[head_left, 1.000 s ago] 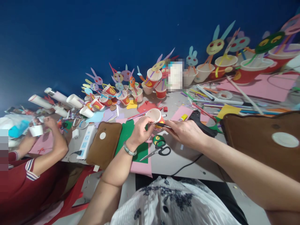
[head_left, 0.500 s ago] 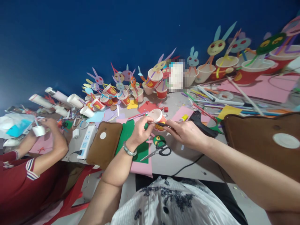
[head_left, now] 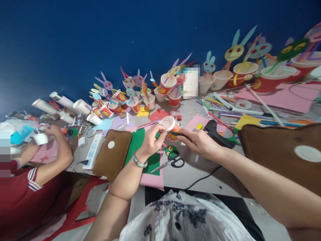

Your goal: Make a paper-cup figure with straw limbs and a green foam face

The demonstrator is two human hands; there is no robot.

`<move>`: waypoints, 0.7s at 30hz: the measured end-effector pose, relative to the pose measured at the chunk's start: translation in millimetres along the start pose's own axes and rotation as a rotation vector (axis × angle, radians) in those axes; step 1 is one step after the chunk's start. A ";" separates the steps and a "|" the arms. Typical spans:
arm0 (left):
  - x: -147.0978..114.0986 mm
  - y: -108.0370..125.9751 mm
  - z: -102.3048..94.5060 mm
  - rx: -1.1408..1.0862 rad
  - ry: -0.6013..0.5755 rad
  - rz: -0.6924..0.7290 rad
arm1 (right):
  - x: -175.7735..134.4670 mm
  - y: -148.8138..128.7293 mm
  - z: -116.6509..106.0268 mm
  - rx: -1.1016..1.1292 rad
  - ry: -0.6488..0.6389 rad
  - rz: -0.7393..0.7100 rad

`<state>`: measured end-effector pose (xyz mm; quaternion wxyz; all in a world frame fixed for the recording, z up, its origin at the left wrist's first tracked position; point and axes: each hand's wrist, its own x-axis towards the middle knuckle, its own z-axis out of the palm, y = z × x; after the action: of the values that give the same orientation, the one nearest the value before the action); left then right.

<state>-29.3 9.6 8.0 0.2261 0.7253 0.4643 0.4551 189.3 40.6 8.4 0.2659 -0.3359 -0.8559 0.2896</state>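
Observation:
In front of a red-and-white paper cup (head_left: 170, 123), the thumb and fingers of my left hand (head_left: 153, 140) are pinched together. They overlap the cup's near side; what they grip is too small to make out. My right hand (head_left: 200, 142) is closed on a thin dark tool (head_left: 182, 134), kind unclear, whose tip points toward the left fingertips. Below the hands lie black-handled scissors (head_left: 173, 162) and a round green paper face (head_left: 171, 150) with yellow eyes. Green paper (head_left: 135, 142) lies under my left wrist, over a pink sheet.
A black glue gun (head_left: 215, 132) and brown pad (head_left: 278, 144) are to the right. Leftward are another brown pad (head_left: 115, 157), a power strip (head_left: 94, 150) and a co-worker's arm (head_left: 59, 147). Paper-cup figures (head_left: 134, 104) line the blue wall. A cable (head_left: 205, 176) crosses the near table.
The whole view has shifted slightly, so things appear a little further right. Both hands keep nearly the same pose at the cup, with the dark tool still in my right hand.

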 end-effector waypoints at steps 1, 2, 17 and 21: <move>0.1 -0.9 0.2 0.018 0.017 0.005 | 0.3 -1.8 -1.2 0.040 0.005 0.001; 0.2 -2.2 0.5 0.036 0.039 0.005 | 0.3 -4.0 -2.6 0.079 0.010 0.004; 4.0 -27.8 4.9 -0.125 0.372 -0.241 | -4.0 9.9 23.5 -0.521 -0.287 -0.196; 5.1 -27.5 4.1 -0.134 0.396 -0.235 | -2.2 7.9 24.3 -0.589 -0.271 -0.258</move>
<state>-37.8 27.3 -12.3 0.2296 0.5462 0.5495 0.5890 178.3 36.1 -14.3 0.0760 -0.2460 -0.9656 0.0360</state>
